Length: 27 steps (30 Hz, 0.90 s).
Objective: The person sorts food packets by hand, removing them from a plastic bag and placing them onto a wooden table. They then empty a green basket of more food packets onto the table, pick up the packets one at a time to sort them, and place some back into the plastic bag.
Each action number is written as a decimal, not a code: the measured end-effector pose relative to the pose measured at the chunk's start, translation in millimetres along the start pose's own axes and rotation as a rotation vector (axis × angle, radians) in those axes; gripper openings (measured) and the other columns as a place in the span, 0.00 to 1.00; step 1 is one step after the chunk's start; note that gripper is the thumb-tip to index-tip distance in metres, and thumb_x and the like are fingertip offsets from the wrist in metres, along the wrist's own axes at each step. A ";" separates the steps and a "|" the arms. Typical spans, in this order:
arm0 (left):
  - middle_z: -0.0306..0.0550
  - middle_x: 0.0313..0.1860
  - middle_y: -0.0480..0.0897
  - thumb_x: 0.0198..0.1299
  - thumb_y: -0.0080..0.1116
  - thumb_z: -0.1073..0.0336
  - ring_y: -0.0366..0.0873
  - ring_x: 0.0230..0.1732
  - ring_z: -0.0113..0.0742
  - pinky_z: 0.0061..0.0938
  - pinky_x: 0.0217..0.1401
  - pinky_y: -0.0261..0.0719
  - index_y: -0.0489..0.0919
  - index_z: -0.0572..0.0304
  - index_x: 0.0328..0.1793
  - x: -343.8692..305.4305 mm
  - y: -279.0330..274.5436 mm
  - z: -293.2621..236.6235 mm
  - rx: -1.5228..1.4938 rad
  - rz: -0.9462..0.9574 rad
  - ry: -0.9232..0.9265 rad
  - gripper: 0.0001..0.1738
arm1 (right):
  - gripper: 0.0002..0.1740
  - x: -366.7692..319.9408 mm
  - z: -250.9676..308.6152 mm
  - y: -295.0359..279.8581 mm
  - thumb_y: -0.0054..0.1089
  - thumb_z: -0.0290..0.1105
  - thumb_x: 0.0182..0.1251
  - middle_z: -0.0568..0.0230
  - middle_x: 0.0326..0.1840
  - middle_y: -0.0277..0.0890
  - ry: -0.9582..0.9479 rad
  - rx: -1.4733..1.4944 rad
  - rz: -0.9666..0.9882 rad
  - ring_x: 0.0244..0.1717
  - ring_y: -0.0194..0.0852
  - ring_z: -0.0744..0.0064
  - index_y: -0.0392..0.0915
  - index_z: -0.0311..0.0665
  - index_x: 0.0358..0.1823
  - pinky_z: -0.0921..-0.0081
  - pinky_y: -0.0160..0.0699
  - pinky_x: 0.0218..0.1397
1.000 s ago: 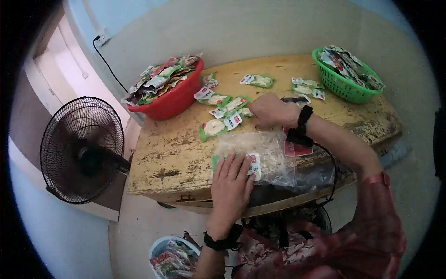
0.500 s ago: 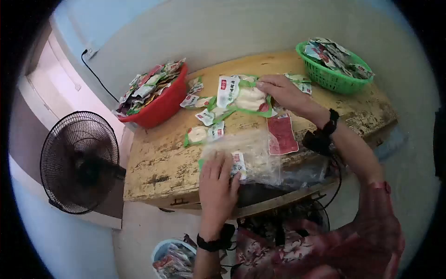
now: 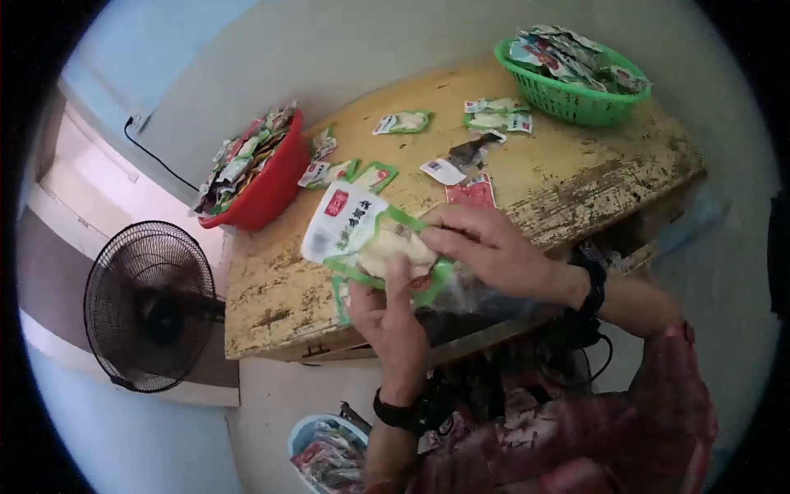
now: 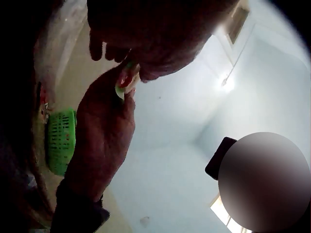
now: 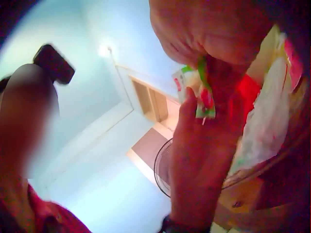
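Both hands hold one green-bordered food packet (image 3: 380,239) above the front of the table. It has a white printed end and pale contents behind a clear window. My left hand (image 3: 393,337) grips its lower edge, thumb across the front and fingers behind. At the right edge, my right hand (image 3: 494,251) pinches the packet between thumb and fingers. Between the hands, part of the packet (image 4: 127,80) shows in the left wrist view. In the right wrist view, the packet (image 5: 197,90) sits by the left thumb. Below the hands, a clear plastic bag (image 3: 465,296) is partly covered.
Behind the hands, several similar packets (image 3: 403,123) lie on the worn yellow table (image 3: 271,288), with a red packet (image 3: 471,191) and a dark one (image 3: 469,152). A full red basin (image 3: 276,185) and green basket (image 3: 568,105) flank them. A fan (image 3: 152,305) and blue tub (image 3: 300,449) stand left.
My right hand has picked up a packet from the table and brought it toward me. My left hand has left the plastic bag and now grips that packet too. The head view has shifted.
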<state>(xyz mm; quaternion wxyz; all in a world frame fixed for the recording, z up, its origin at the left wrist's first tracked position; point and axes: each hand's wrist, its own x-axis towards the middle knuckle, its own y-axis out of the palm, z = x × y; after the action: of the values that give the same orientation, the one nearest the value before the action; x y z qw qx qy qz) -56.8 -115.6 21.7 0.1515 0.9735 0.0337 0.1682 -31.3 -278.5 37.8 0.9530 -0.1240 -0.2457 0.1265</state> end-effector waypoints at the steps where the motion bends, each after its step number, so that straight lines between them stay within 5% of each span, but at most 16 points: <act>1: 0.45 0.55 0.84 0.74 0.58 0.66 0.81 0.52 0.27 0.25 0.55 0.79 0.77 0.68 0.63 1.1 -0.4 -1.7 -0.002 -0.037 0.016 0.16 | 0.15 -2.1 -4.4 -1.9 0.59 0.38 0.77 0.62 0.43 0.79 -0.034 -0.012 0.021 0.41 0.77 0.76 0.78 0.31 0.52 0.76 0.78 0.48; 3: 0.44 0.51 0.85 0.73 0.60 0.65 0.81 0.48 0.26 0.23 0.50 0.79 0.79 0.67 0.60 4.3 -4.3 -8.7 0.005 -0.041 0.041 0.15 | 0.17 -4.6 -3.2 -15.4 0.63 0.38 0.74 0.61 0.46 0.82 -0.024 -0.070 -0.073 0.44 0.79 0.75 0.79 0.32 0.53 0.75 0.80 0.50; 7: 0.44 0.42 0.86 0.70 0.63 0.63 0.81 0.42 0.29 0.25 0.46 0.78 0.81 0.67 0.54 4.2 -20.8 -45.7 0.476 0.367 -0.284 0.15 | 0.28 -10.1 15.4 -49.7 0.70 0.39 0.68 0.58 0.57 0.83 -0.021 0.053 -0.074 0.51 0.82 0.71 0.74 0.37 0.66 0.73 0.82 0.54; 10: 0.47 0.41 0.85 0.69 0.63 0.64 0.80 0.38 0.36 0.30 0.45 0.78 0.81 0.68 0.54 1.5 -12.4 -40.0 0.603 0.671 -0.026 0.14 | 0.36 -21.7 21.1 -69.1 0.69 0.37 0.68 0.54 0.64 0.79 -0.013 0.006 0.210 0.59 0.80 0.67 0.67 0.42 0.75 0.68 0.79 0.61; 12: 0.49 0.40 0.83 0.69 0.62 0.65 0.79 0.38 0.39 0.31 0.44 0.77 0.80 0.67 0.54 1.1 -5.8 -37.9 0.624 0.700 -0.085 0.14 | 0.35 -30.8 8.4 -67.4 0.67 0.35 0.69 0.53 0.65 0.79 -0.144 -0.133 0.275 0.63 0.78 0.65 0.67 0.43 0.76 0.65 0.76 0.65; 14: 0.50 0.39 0.81 0.69 0.62 0.66 0.79 0.38 0.43 0.33 0.44 0.76 0.80 0.67 0.54 -1.5 0.4 -35.0 0.641 0.720 -0.147 0.13 | 0.33 -41.4 17.0 -78.0 0.61 0.29 0.71 0.54 0.69 0.77 -0.019 -0.130 0.288 0.66 0.76 0.63 0.66 0.43 0.77 0.64 0.72 0.71; 17: 0.51 0.39 0.79 0.61 0.70 0.64 0.77 0.36 0.43 0.34 0.41 0.76 0.79 0.65 0.52 -2.9 3.7 -22.1 0.796 0.482 0.112 0.18 | 0.33 -58.7 19.3 -92.9 0.59 0.25 0.71 0.60 0.74 0.72 0.017 -0.185 0.100 0.67 0.74 0.67 0.66 0.41 0.77 0.65 0.71 0.73; 20: 0.49 0.41 0.80 0.59 0.73 0.63 0.80 0.38 0.41 0.33 0.39 0.78 0.79 0.63 0.49 -2.0 2.0 -13.9 1.065 0.396 0.406 0.18 | 0.32 -77.2 -4.0 -107.8 0.59 0.25 0.70 0.61 0.75 0.71 0.131 0.149 -0.250 0.67 0.73 0.72 0.68 0.40 0.76 0.68 0.73 0.71; 22: 0.50 0.41 0.80 0.57 0.75 0.60 0.81 0.39 0.45 0.37 0.38 0.78 0.80 0.63 0.48 -4.0 4.7 -6.8 1.205 0.424 0.497 0.20 | 0.28 -83.1 0.2 -107.9 0.58 0.25 0.71 0.61 0.71 0.74 0.180 0.186 -0.331 0.65 0.74 0.73 0.72 0.38 0.73 0.70 0.73 0.70; 26: 0.52 0.39 0.80 0.59 0.73 0.59 0.83 0.39 0.48 0.41 0.40 0.80 0.80 0.62 0.44 -5.5 8.8 5.3 1.398 0.442 0.442 0.17 | 0.21 -99.0 -18.3 -118.2 0.56 0.25 0.72 0.62 0.61 0.80 0.277 0.036 -0.169 0.61 0.75 0.75 0.79 0.36 0.65 0.75 0.77 0.66; 27: 0.52 0.38 0.80 0.60 0.72 0.61 0.83 0.38 0.48 0.40 0.40 0.80 0.80 0.62 0.43 -5.4 8.1 7.2 1.399 0.449 0.412 0.15 | 0.16 -99.4 -22.7 -114.0 0.55 0.25 0.73 0.62 0.54 0.82 0.296 0.011 -0.205 0.55 0.79 0.74 0.83 0.34 0.59 0.76 0.85 0.57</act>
<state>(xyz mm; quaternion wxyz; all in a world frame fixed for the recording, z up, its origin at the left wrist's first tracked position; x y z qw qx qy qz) -59.3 -125.9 16.0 -0.5477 0.7752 -0.0386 0.3125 -83.6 -419.3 9.1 0.9873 -0.1104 -0.1136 0.0104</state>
